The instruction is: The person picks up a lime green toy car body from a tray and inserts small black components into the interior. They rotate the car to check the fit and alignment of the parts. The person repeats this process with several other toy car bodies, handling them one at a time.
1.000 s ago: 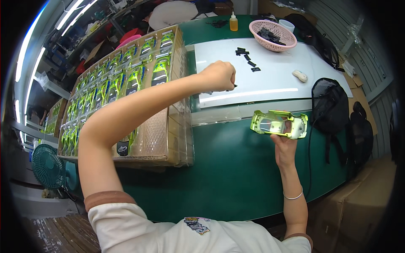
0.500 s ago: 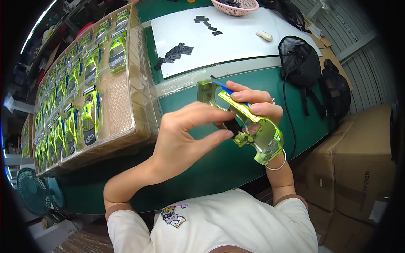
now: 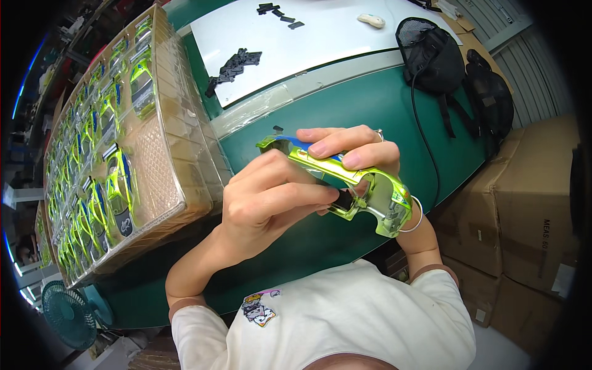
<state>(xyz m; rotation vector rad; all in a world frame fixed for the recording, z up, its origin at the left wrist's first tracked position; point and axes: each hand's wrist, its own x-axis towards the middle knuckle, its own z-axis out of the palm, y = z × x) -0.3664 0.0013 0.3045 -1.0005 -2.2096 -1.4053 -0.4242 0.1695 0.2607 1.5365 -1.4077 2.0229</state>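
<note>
A lime-green translucent plastic frame shaped like goggles (image 3: 390, 196), with a blue strip along its top, is held above the table. My right hand (image 3: 361, 148) grips it from behind, fingers folded over its upper edge and a ring and a bracelet showing. My left hand (image 3: 262, 200) is closed at the frame's near side. Its fingertips pinch a small black piece (image 3: 344, 198) and press it to the frame's inside. The thumb and part of that piece are hidden by the fingers.
A clear-walled box (image 3: 169, 117) at left holds several similar green frames. On the green table (image 3: 345, 102) lies a white board (image 3: 296, 49) with loose black pieces (image 3: 234, 68) and a pale object (image 3: 371, 21). Black mesh bags (image 3: 430, 58), cartons (image 3: 530, 203) and a fan (image 3: 68, 314) stand around.
The frame has tilted flatter and shifted slightly left. My left fingers have drawn together, with the thumb now tucked out of sight. The whole view has shifted a little.
</note>
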